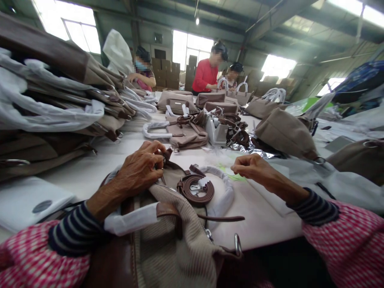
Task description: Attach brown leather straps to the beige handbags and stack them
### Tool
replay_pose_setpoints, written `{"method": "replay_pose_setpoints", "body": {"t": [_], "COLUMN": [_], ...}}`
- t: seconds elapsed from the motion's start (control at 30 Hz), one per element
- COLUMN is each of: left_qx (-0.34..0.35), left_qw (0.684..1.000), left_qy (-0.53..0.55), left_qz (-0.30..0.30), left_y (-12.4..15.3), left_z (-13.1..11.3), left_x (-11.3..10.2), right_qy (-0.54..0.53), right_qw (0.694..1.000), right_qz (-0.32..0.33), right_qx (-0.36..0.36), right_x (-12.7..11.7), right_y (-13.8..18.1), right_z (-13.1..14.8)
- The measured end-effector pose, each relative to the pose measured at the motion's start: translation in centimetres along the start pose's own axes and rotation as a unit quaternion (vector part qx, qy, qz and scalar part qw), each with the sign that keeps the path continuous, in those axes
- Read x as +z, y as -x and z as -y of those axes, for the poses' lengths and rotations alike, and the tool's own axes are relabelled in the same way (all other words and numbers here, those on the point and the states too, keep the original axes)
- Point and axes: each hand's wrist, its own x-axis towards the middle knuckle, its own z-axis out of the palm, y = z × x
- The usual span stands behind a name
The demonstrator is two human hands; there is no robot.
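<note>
A beige ribbed handbag [180, 248] with brown trim lies in front of me, its zipper parted. My left hand [141, 168] grips the far end of the bag's top edge, fingers curled over it. A coiled brown strap [196, 189] with a metal clip rests at the bag's opening. One bag handle [135, 220] is wrapped in white paper; another wrapped handle [225, 192] curves on the far side. Off to the right, my right hand [250, 165] hovers above the table with its fingers pinched together. Whatever it may hold is too small to make out.
Stacked handbags [60, 92] rise at the left. Ahead lie a small bag [189, 136], a white holder [216, 134] and a heap of brown straps [238, 130]. More bags [285, 132] stand at right. Several people work across the table, one in a red top [205, 75].
</note>
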Motion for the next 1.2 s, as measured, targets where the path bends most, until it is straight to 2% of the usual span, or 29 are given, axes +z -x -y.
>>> {"method": "replay_pose_setpoints", "body": {"t": [0.17,0.23,0.3,0.37,0.43,0.53,0.67,0.77,0.83,0.93,1.03,1.2], "left_qx": [0.0,-0.005,-0.007,-0.006,-0.006,-0.008,-0.005,-0.003,-0.003,-0.004,-0.005,-0.005], "left_qw": [1.0,1.0,1.0,1.0,1.0,1.0,1.0,1.0,1.0,1.0,1.0,1.0], "left_qy": [-0.005,-0.002,0.006,0.012,0.015,0.015,0.003,-0.01,-0.011,-0.008,-0.009,-0.008], "left_qz": [0.009,0.01,0.008,0.006,0.003,0.004,0.008,0.014,0.015,0.012,0.01,0.014], "left_y": [-0.1,-0.2,-0.2,-0.2,-0.2,-0.1,0.0,0.0,0.0,-0.1,-0.1,0.0], "left_z": [0.0,-0.1,-0.1,-0.2,-0.2,-0.2,-0.2,0.0,0.0,0.0,0.0,-0.1], "left_x": [-0.2,-0.3,-0.4,-0.4,-0.4,-0.4,-0.3,-0.2,-0.2,-0.2,-0.1,-0.2], "right_qy": [-0.015,-0.035,-0.049,-0.061,-0.062,-0.036,0.102,0.176,0.143,0.007,-0.12,-0.131], "right_qw": [0.993,0.985,0.98,0.986,0.994,0.999,0.994,0.982,0.989,0.998,0.987,0.985], "right_qz": [0.105,0.153,0.175,0.14,0.073,0.023,-0.009,-0.044,-0.037,-0.017,-0.002,-0.037], "right_qx": [0.057,0.075,0.078,0.069,0.051,0.017,-0.04,-0.042,-0.007,0.06,0.106,0.109], "right_x": [-0.7,-1.1,-1.6,-2.1,-2.2,-1.2,1.4,2.5,2.8,2.8,3.0,3.9], "right_y": [5.2,5.8,5.2,3.9,2.0,-0.7,-3.0,-3.8,-4.0,-4.0,-3.9,-3.7], "right_z": [-0.1,-0.3,-0.4,-0.4,-0.5,-0.4,-0.1,-0.2,-0.6,-1.1,-1.1,-0.6]}}
